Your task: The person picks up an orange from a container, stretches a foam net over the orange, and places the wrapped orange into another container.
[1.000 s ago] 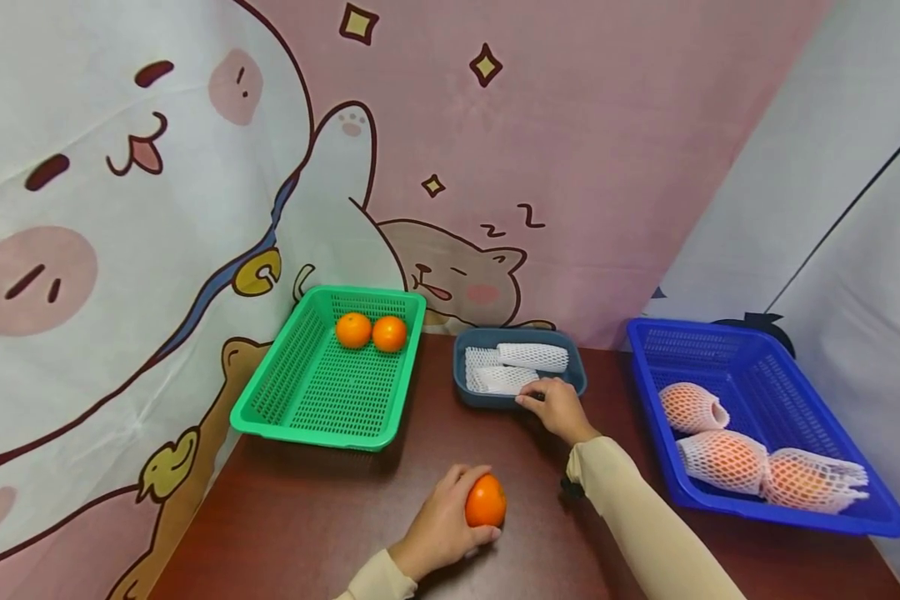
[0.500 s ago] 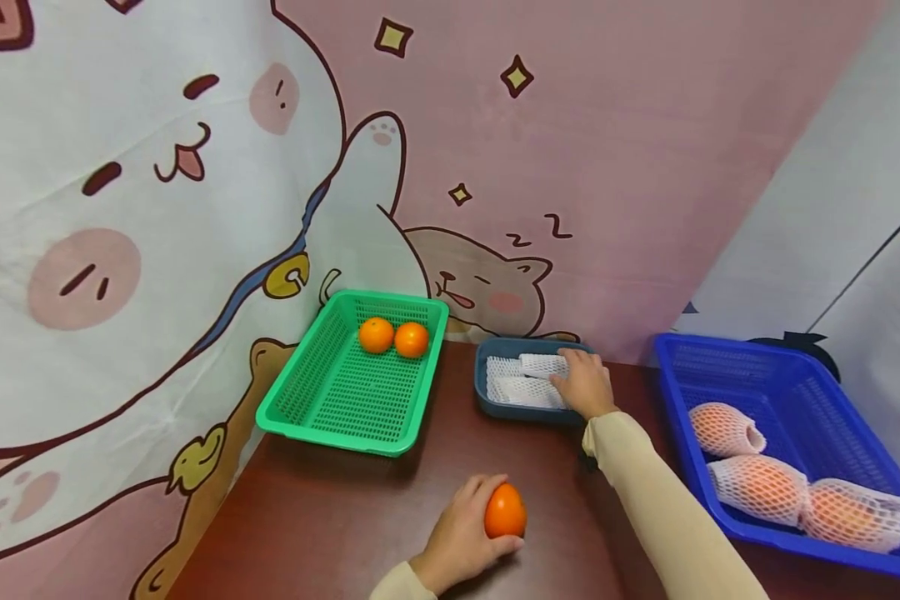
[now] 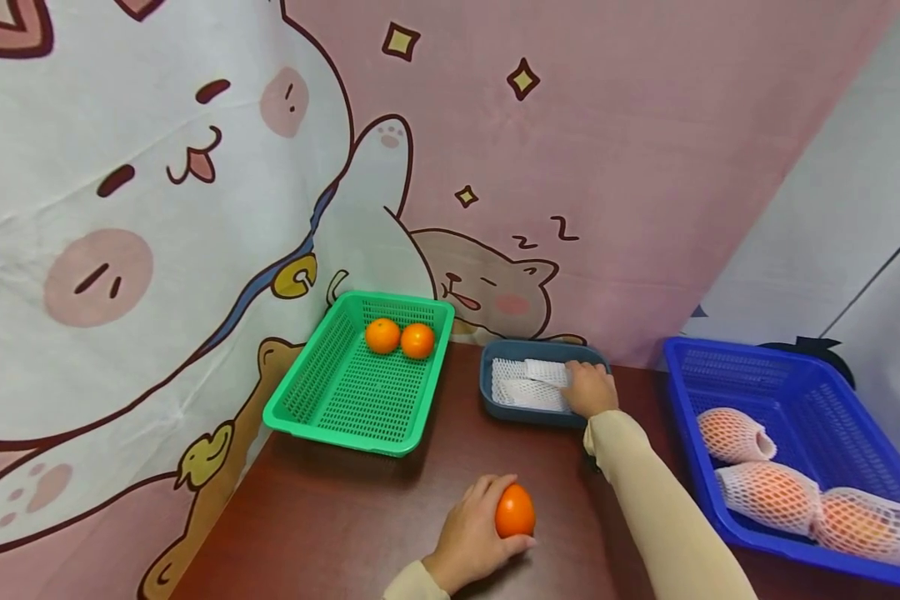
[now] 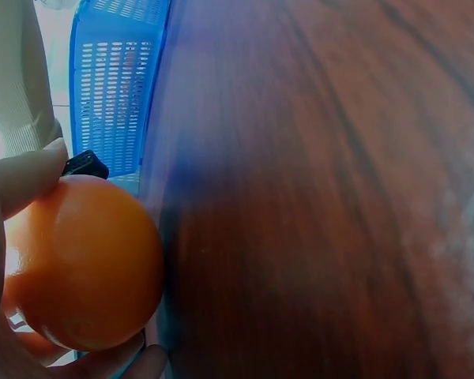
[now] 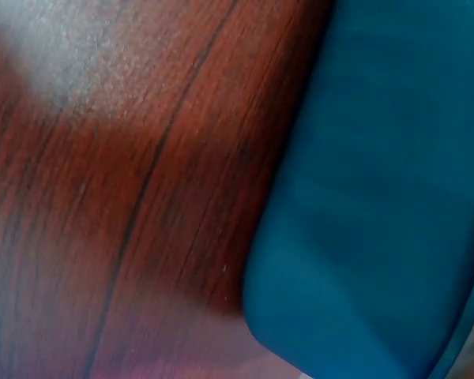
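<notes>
In the head view my left hand (image 3: 474, 533) grips an orange (image 3: 515, 511) low over the table, thumb on the near side and fingers over the top. The left wrist view shows the orange (image 4: 87, 264) up close between thumb and fingers. My right hand (image 3: 591, 390) reaches into the right end of a small blue-grey tray (image 3: 528, 417). Its fingertips are hidden at the end of a white foam net sleeve (image 3: 546, 371), and I cannot tell whether they pinch it. Another foam net sleeve (image 3: 532, 395) lies nearer the front. The right wrist view shows the tray's outer wall (image 5: 371, 197).
A green basket (image 3: 337, 433) with two oranges (image 3: 401, 338) stands at the back left. On the right, a blue basket (image 3: 708, 500) holds several oranges in foam net sleeves (image 3: 768, 493). A printed cloth (image 3: 630, 167) hangs behind the brown table (image 3: 330, 517).
My right hand has moved from the tray's front edge to its right end and lowered onto the sleeves. My left hand keeps its grip on the orange. The head view has shifted slightly.
</notes>
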`<state>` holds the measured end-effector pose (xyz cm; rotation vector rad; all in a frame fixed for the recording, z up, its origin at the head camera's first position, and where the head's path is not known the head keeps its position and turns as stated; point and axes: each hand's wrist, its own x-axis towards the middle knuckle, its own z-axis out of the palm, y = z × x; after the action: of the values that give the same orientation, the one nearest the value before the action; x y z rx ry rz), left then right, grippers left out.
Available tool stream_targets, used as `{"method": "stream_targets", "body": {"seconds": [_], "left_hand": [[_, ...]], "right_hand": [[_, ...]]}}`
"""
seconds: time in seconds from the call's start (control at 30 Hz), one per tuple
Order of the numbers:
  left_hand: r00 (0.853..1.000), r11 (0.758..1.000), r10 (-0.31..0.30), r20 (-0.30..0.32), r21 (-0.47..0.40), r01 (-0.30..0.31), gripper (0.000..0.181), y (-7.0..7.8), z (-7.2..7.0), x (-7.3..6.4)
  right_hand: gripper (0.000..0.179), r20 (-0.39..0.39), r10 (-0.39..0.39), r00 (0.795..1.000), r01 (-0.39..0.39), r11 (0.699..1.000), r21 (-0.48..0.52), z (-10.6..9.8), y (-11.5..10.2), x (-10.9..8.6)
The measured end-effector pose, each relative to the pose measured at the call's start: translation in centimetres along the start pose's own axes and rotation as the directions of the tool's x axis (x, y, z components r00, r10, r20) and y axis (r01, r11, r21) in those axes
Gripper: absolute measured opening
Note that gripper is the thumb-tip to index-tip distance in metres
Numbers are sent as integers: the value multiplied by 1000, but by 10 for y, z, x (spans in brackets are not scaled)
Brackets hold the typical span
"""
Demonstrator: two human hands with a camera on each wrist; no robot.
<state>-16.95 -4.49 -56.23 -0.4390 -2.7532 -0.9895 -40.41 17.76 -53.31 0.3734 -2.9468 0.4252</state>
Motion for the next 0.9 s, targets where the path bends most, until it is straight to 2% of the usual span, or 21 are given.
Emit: {"method": "stream_targets", "body": {"seconds": [0.23, 0.43, 0.57, 0.73, 0.8, 0.9], "left_hand": [[1000, 1000, -8, 11, -9, 8, 80, 2, 2, 0], [1000, 1000, -6, -12, -14, 6, 83, -2, 1, -1], [999, 999, -24, -29, -26, 24, 86, -3, -2, -1], [998, 999, -24, -52, -30, 23, 85, -3, -5, 0], [998, 999, -19, -61, -30, 17, 82, -3, -6, 0], [998, 999, -21, -65, -37, 19, 79, -2, -5, 2]], "right_hand": [[19, -94, -11, 995, 11, 1000, 0, 4, 7, -3], [17, -217, -6, 976, 24, 996, 83, -3, 0, -7], [18, -331, 5, 943, 56, 983, 174, -15, -6, -19], [19, -470, 23, 883, 124, 952, 279, -31, -14, -44], [19, -495, 31, 868, 146, 938, 315, -37, -16, -55], [19, -513, 33, 858, 168, 925, 340, -42, -16, -69]]}}
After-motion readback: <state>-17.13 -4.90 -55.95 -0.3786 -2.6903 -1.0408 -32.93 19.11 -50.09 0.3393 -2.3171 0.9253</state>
